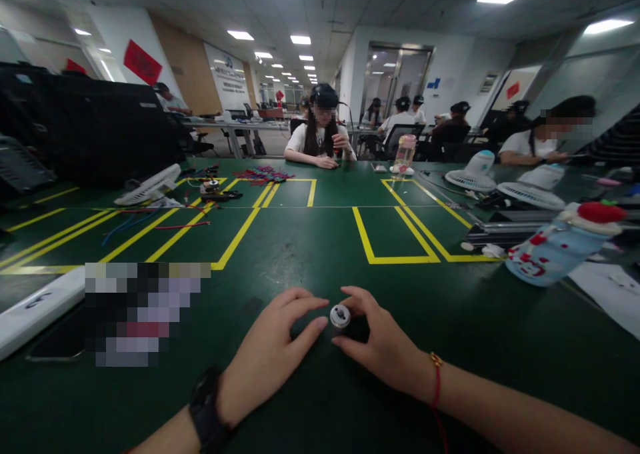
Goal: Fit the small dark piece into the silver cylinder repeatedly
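Note:
A small round metal part [341, 316] with a dark centre stands on the green table between my two hands. My left hand [285, 337] is just left of it, thumb and fingers apart, the fingertips close to its edge. On the other side my right hand [377, 337] curves around the part, its thumb and fingers spread and a fingertip near or against the part's right side; whether it touches cannot be made out. Neither hand is closed on the part. A dark watch is on my left wrist and a red string on my right.
Yellow tape [400, 261] marks the green table [300, 241]. At the left lie a white case [45, 311] and a dark phone [57, 337]; wires [263, 175] lie farther back. A blue bottle [555, 251] and white fans [530, 194] are at the right. A person [320, 137] sits opposite.

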`<action>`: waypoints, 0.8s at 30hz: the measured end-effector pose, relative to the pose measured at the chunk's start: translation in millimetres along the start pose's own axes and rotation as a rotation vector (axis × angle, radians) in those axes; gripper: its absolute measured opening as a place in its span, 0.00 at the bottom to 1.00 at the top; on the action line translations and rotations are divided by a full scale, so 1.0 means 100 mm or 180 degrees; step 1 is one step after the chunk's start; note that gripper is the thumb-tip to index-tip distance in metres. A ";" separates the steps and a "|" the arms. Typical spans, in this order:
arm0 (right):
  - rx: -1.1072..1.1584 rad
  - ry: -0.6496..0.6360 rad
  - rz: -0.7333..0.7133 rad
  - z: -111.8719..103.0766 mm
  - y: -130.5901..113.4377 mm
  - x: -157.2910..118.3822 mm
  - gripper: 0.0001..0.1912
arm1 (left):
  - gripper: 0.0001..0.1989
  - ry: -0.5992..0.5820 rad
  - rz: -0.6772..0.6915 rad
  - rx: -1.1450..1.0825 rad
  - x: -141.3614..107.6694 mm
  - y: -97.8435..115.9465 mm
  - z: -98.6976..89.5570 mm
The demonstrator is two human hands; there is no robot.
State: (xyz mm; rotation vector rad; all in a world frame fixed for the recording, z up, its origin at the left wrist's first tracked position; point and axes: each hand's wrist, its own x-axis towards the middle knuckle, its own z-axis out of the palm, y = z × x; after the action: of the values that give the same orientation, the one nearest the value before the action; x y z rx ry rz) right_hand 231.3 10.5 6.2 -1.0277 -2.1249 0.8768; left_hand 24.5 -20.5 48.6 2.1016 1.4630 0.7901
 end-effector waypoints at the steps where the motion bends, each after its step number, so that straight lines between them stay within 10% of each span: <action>1: 0.0019 0.0008 0.0012 0.00 0.01 -0.01 0.34 | 0.11 0.0033 0.0103 -0.0008 0.05 0.07 0.04; 17: -0.0258 0.0092 -0.0123 -0.08 0.03 -0.07 0.26 | 0.08 -0.0165 0.0006 0.0272 0.05 -0.21 0.28; 24: -0.1180 0.0626 0.0085 -0.79 0.50 -0.56 0.26 | 0.15 0.0006 -0.0417 -0.0085 -0.13 -0.45 -0.11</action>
State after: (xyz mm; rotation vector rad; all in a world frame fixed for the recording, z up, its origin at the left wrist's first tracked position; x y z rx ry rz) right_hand 340.0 11.6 1.3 -1.2710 -2.1510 0.3778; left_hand -17.6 -17.6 24.9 1.9635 1.5645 0.7576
